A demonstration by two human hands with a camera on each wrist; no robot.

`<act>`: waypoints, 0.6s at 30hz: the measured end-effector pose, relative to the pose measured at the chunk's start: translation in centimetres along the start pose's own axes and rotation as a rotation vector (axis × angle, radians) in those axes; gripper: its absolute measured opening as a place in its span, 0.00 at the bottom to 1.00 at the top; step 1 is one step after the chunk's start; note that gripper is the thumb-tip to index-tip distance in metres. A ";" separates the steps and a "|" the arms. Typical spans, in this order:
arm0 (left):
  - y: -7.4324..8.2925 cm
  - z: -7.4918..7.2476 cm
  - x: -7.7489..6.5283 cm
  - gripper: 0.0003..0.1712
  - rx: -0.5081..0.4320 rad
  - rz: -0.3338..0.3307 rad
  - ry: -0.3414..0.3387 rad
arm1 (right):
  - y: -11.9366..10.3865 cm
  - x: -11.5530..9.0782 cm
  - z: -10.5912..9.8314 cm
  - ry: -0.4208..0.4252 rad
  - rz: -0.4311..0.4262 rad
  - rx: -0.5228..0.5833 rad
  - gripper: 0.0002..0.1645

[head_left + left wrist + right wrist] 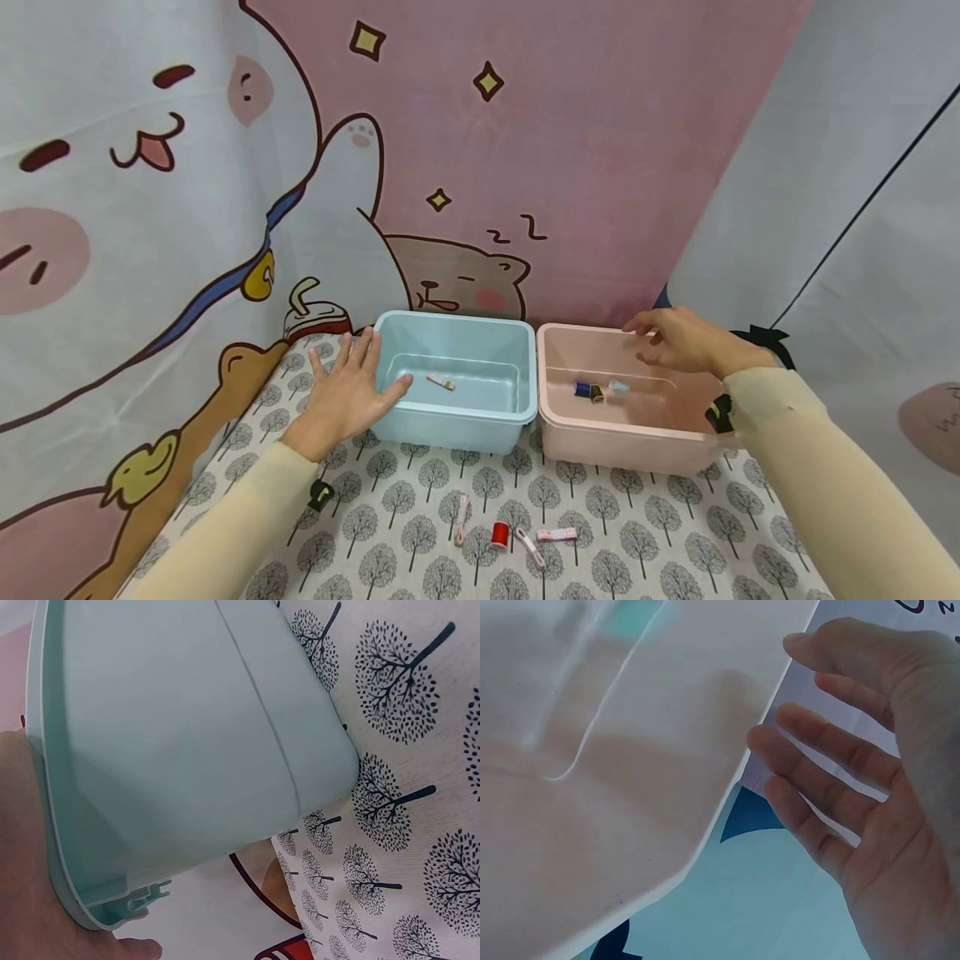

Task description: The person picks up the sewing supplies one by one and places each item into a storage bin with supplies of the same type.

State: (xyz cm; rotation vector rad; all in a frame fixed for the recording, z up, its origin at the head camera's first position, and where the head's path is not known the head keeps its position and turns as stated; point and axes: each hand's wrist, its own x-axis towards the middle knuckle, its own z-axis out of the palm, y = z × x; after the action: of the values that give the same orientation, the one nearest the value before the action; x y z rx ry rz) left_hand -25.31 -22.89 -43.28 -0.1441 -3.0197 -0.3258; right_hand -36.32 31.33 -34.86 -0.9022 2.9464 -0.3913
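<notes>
My left hand (351,392) is at the left end of a light blue plastic bin (450,425), fingers spread and straight beside its rim. A small folded strip (441,382), whitish with coloured marks, lies on that bin's floor. Above the back right part of a pink plastic bin (622,448) is my right hand (686,340), its fingers loosely bent with nothing between them. In the right wrist view those fingers (810,761) are close to the bin's rim. Inside the pink bin lie a blue thread spool (582,389), a dark green spool (597,393) and a pale blue spool (619,387).
In front of the bins, on the tree-print tablecloth (420,575), lie a red thread spool (500,535), a pinkish bundled cord (461,521), a whitish bundled band (530,548) and a folded pink tape (557,534). A cartoon-print curtain (600,167) hangs close behind both bins.
</notes>
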 end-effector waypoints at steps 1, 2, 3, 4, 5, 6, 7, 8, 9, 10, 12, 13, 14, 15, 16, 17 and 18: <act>0.0 0.0 0.0 0.66 0.001 0.000 -0.001 | 0.0 -0.1 0.0 0.003 0.004 -0.002 0.25; 0.0 0.0 0.0 0.66 0.002 0.000 -0.003 | 0.0 -0.2 0.0 0.008 0.004 -0.005 0.25; 0.1 0.0 0.1 0.66 0.002 0.001 -0.004 | 0.0 -0.2 0.0 0.012 0.002 -0.004 0.25; 0.1 0.0 0.1 0.66 0.001 0.001 -0.004 | 0.0 -0.3 0.0 0.016 -0.001 -0.002 0.25; 0.1 0.0 0.1 0.66 0.001 0.001 -0.005 | 0.0 -0.3 0.0 0.021 -0.006 -0.001 0.24; 0.1 0.0 0.1 0.66 0.003 0.001 -0.005 | 0.0 -0.4 0.0 0.025 -0.009 0.002 0.24; 0.1 0.0 0.1 0.66 0.001 0.002 -0.004 | 0.0 -0.4 0.0 0.028 -0.011 0.004 0.23; 0.1 0.0 0.1 0.65 0.001 0.001 -0.004 | 0.0 -0.5 0.0 0.030 -0.013 0.006 0.23; 0.1 0.0 0.1 0.65 0.002 0.002 -0.004 | 0.0 -0.5 0.0 0.031 -0.013 0.010 0.22; 0.1 0.0 0.1 0.65 0.000 0.002 -0.004 | -0.1 -0.5 -0.1 0.034 -0.016 0.012 0.22; 0.1 0.0 0.1 0.64 -0.004 0.002 -0.005 | -0.2 -0.6 -0.1 0.037 -0.013 0.017 0.22; 0.1 0.0 0.1 0.64 -0.005 0.002 -0.006 | -0.2 -0.6 -0.1 0.040 -0.013 0.017 0.21; 0.1 0.0 0.1 0.65 -0.003 0.001 -0.007 | -0.3 -0.7 -0.1 0.040 -0.016 0.017 0.21; 0.1 0.0 0.1 0.65 -0.002 0.000 -0.008 | -0.4 -0.7 -0.1 0.042 -0.016 0.020 0.21; 0.1 0.0 0.1 0.65 -0.003 0.000 -0.007 | -0.5 -0.7 -0.2 0.044 -0.017 0.021 0.21; 0.1 0.0 0.1 0.65 -0.003 -0.001 -0.005 | -0.6 -0.8 -0.2 0.045 -0.014 0.021 0.21; 0.1 0.0 0.1 0.66 0.000 -0.002 -0.005 | -0.7 -0.8 -0.3 0.046 -0.019 0.021 0.21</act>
State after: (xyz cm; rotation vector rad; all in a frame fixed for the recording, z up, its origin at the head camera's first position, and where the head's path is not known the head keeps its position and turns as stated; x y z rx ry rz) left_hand -25.43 -22.78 -43.30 -0.1422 -3.0247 -0.3253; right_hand -35.31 31.24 -34.47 -0.9325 2.9710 -0.4494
